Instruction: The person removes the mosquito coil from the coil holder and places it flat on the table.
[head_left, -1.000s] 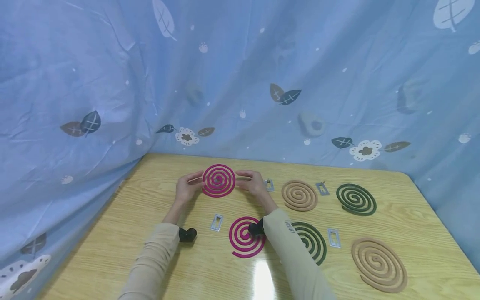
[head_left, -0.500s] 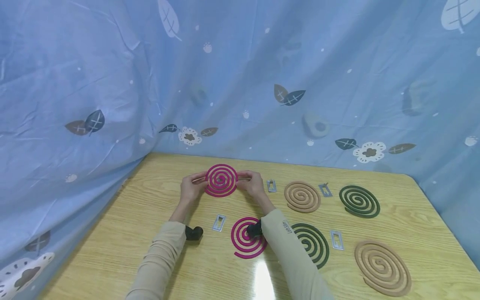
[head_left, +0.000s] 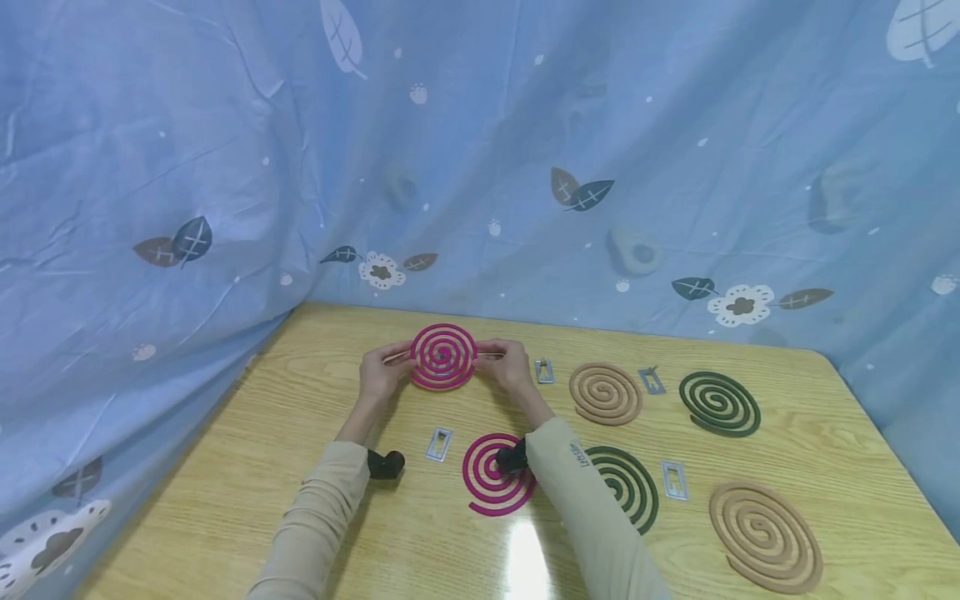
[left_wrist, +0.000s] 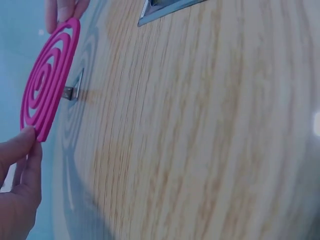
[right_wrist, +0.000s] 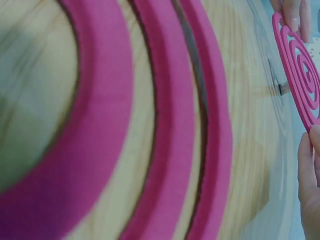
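A pink mosquito coil point(head_left: 443, 353) is held level by its opposite edges above the back part of the table. My left hand point(head_left: 381, 374) pinches its left rim between thumb and fingers. On the other side, my right hand point(head_left: 508, 367) grips the right rim the same way. Beneath the coil, a small metal stand point(left_wrist: 70, 93) shows in the left wrist view, its raised prong close under the coil; whether they touch I cannot tell. A second pink coil point(head_left: 480, 502) lies on the table under my right wrist, partly covered by the black wrist camera.
Green coils point(head_left: 718, 403) point(head_left: 636, 471) and brown coils point(head_left: 606, 393) point(head_left: 765, 537) lie to the right, one green coil partly behind my right sleeve. Between them are flat metal stands point(head_left: 543, 372) point(head_left: 651, 381) point(head_left: 674, 481) point(head_left: 439, 444). A blue curtain point(head_left: 480, 167) encloses the wooden table point(head_left: 225, 483).
The fingers of my right hand have moved in onto the coil's right rim. The held coil has risen slightly. The head view has shifted a little.
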